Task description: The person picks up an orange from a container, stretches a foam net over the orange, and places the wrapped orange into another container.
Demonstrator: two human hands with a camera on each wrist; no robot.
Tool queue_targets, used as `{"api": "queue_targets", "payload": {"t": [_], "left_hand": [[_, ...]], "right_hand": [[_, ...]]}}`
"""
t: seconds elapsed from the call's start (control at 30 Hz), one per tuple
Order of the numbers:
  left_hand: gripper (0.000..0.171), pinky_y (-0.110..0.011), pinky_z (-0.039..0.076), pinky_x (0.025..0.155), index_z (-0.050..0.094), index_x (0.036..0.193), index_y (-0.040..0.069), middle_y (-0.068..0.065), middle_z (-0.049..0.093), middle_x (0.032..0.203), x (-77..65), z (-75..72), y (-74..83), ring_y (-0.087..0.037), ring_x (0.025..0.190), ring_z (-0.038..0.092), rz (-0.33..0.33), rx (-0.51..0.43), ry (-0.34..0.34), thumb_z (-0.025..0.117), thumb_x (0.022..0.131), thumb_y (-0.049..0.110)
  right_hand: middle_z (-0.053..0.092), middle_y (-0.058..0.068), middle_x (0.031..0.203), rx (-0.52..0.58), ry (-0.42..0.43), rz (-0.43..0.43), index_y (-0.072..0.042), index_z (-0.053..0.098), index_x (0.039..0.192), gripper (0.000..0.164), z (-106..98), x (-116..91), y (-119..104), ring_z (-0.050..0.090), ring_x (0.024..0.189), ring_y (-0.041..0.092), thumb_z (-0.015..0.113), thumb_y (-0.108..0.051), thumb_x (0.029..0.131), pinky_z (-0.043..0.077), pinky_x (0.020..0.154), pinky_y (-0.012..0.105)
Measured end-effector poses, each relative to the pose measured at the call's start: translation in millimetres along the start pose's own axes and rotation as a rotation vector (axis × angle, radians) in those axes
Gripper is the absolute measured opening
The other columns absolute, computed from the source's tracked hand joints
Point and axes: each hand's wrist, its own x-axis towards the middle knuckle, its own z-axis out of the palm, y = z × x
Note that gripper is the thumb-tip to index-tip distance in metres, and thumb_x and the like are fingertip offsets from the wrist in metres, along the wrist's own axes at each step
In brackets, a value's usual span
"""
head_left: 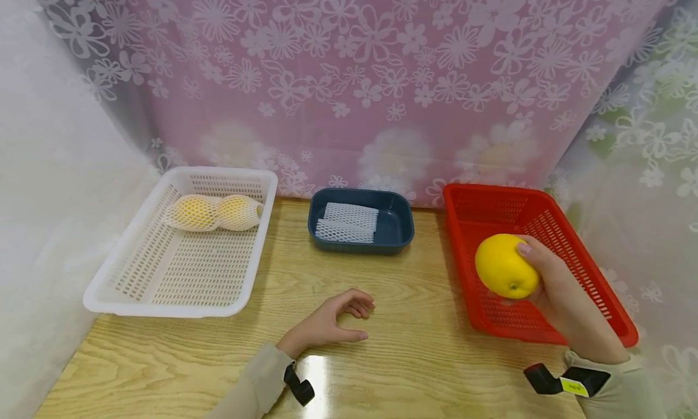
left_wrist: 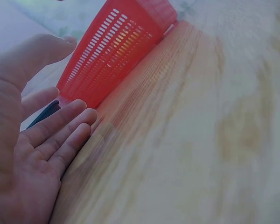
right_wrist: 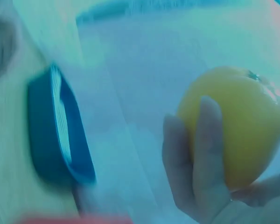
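Observation:
My right hand [head_left: 551,280] grips a round yellow fruit [head_left: 504,266], thumb on top, above the red basket [head_left: 460,255]. In the right wrist view, fingers curl around the same fruit [right_wrist: 238,126]. My left hand [head_left: 332,322] holds nothing; its fingers are loosely bent over the table, in front of the dark blue box [head_left: 397,225]. White foam net sleeves [head_left: 346,230] lie flat in that box. At the left, the white basket [head_left: 202,286] holds two yellow fruits [head_left: 193,213] in foam nets, side by side at its back.
The wooden table [head_left: 392,310] runs beneath everything. Behind it hangs a pink flowered curtain [head_left: 349,92], and pale cloths [head_left: 60,134] close off both sides. The blue box stands between the two baskets.

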Motion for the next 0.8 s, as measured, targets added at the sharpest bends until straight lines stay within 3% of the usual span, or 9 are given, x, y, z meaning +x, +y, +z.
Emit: {"api": "queue_targets", "payload": {"t": [0.1,0.27,0.43,0.63,0.8], "left_hand": [[0.059,-0.035,0.048,0.097,0.047,0.138,0.001,-0.017,0.057,0.130,0.1,-0.5,0.3,-0.027,0.110,0.059,0.011,-0.001,0.000,0.077,0.087,0.010],[0.067,-0.037,0.048,0.097,0.041,0.142,0.000,-0.019,0.055,0.131,-0.6,-1.0,1.4,-0.029,0.112,0.059,0.028,-0.018,-0.002,0.078,0.086,0.008],[0.081,-0.042,0.047,0.097,0.029,0.149,-0.001,-0.021,0.053,0.133,-0.8,-0.3,2.2,-0.036,0.112,0.058,0.035,-0.059,0.005,0.078,0.085,0.003],[0.093,-0.044,0.047,0.099,0.021,0.154,0.005,-0.019,0.049,0.140,-1.5,-0.9,3.1,-0.037,0.118,0.055,0.000,-0.100,0.019,0.080,0.083,0.006],[0.098,-0.043,0.046,0.100,0.021,0.156,0.017,-0.010,0.040,0.150,-2.3,-0.3,3.9,-0.032,0.127,0.051,0.001,-0.106,0.031,0.083,0.081,0.008]], "right_hand": [[0.067,0.001,0.100,0.093,-0.054,0.003,-0.019,0.056,0.124,0.033,22.3,4.3,1.7,0.071,0.082,0.022,0.028,-0.025,0.108,0.059,0.064,0.036],[0.069,0.004,0.100,0.181,-0.132,0.100,-0.017,0.055,0.125,0.035,51.6,12.5,10.6,0.070,0.082,0.023,0.027,-0.031,0.109,0.058,0.068,0.032],[0.066,0.007,0.098,0.109,-0.090,0.226,-0.014,0.046,0.125,0.033,79.4,19.3,28.9,0.070,0.079,0.026,0.032,-0.038,0.108,0.057,0.066,0.031],[0.063,0.011,0.094,0.086,-0.037,0.259,-0.006,0.041,0.126,0.037,110.4,30.1,74.9,0.069,0.072,0.026,0.039,-0.038,0.106,0.057,0.061,0.031],[0.056,0.011,0.101,0.133,-0.026,0.244,-0.005,0.041,0.128,0.040,128.5,35.6,117.2,0.064,0.081,0.023,0.044,-0.038,0.105,0.058,0.062,0.036]]}}
